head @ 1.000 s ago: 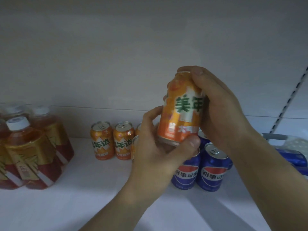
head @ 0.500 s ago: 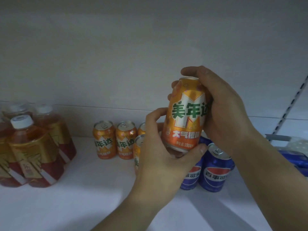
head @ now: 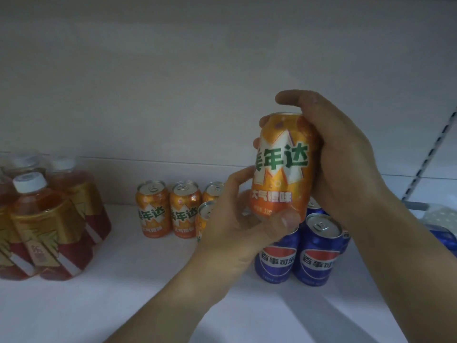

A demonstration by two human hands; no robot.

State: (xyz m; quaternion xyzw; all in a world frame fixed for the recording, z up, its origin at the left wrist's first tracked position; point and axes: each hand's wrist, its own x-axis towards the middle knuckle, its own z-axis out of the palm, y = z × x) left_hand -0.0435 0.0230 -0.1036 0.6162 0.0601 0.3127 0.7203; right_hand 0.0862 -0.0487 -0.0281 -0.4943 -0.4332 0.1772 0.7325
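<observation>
I hold an orange soda can (head: 282,167) upright in the air above the white shelf (head: 99,293), its green-lettered label facing me. My right hand (head: 346,154) wraps round the can's right side and top, thumb over the rim. My left hand (head: 237,219) grips the can's bottom, thumb across its lower front and fingers behind. More orange cans (head: 154,209) of the same kind stand in a row at the back of the shelf, partly hidden by my left hand.
Blue cola cans (head: 319,251) stand under my hands on the right. A shrink-wrapped pack of red tea bottles (head: 42,219) sits at the far left. A slotted shelf upright (head: 430,149) and blue packaging (head: 442,233) are at the right edge.
The can has been turned in my hands, so more of its label now faces me. Both hands stay on it in about the same place.
</observation>
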